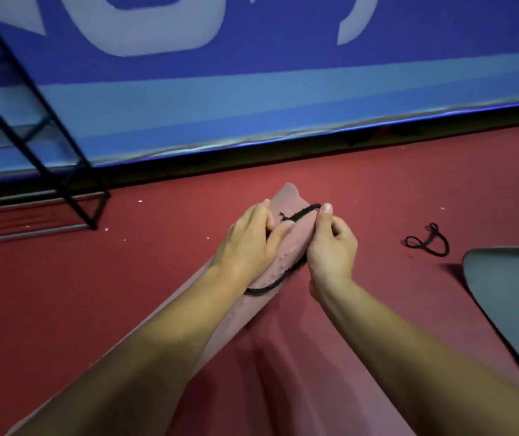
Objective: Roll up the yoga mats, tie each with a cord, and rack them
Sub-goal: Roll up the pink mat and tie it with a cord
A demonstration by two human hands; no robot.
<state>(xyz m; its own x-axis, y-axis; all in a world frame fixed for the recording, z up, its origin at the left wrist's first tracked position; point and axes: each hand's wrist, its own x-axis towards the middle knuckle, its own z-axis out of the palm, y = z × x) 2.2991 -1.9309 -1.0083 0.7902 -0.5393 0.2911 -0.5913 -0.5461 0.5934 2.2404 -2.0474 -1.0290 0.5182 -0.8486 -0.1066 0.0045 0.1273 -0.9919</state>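
A rolled pink yoga mat [293, 243] lies on the red floor, running from the bottom left up to the middle. A black cord [278, 280] loops around it near its far end. My left hand [248, 243] rests on top of the roll, fingers curled over the cord. My right hand [330, 243] pinches the cord's other end at the right side of the roll. Part of the cord is hidden under my hands.
A second black cord [428, 242] lies loose on the floor at the right. A grey flat mat [510, 291] sits at the right edge. A black metal rack [47, 146] stands at the left against a blue banner wall [283, 73].
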